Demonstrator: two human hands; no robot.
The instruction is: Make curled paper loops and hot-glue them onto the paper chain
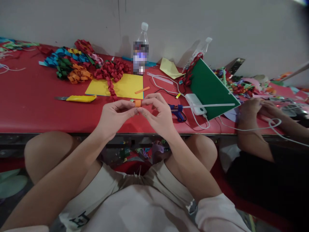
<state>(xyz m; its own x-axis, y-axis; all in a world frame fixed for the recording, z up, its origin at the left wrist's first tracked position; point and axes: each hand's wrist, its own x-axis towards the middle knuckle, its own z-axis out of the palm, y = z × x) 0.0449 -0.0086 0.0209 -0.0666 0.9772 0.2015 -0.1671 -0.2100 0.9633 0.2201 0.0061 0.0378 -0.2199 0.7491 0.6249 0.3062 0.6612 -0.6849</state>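
Observation:
Between my two hands, just above the table's front part, is a small orange paper loop point(137, 103). My left hand point(116, 116) pinches it from the left, thumb and fingertips together. From the other side my right hand point(158, 112) grips its right edge the same way. A single orange paper strip point(142, 90) lies beyond them, partly over yellow paper sheets point(127, 85). A red paper chain point(111, 88) trails down over those sheets toward my left hand. Close to my right hand lies a blue glue gun point(177, 112) with a long clear glue stick in it.
A yellow-handled cutter point(80, 98) rests at left on the red table point(29, 106). Coloured paper chains point(70, 61) are heaped behind it. A plastic bottle point(141, 53) stands by the wall. At right are a leaning green board point(210, 87), a white power strip point(195, 103) and another person's hands point(253, 108).

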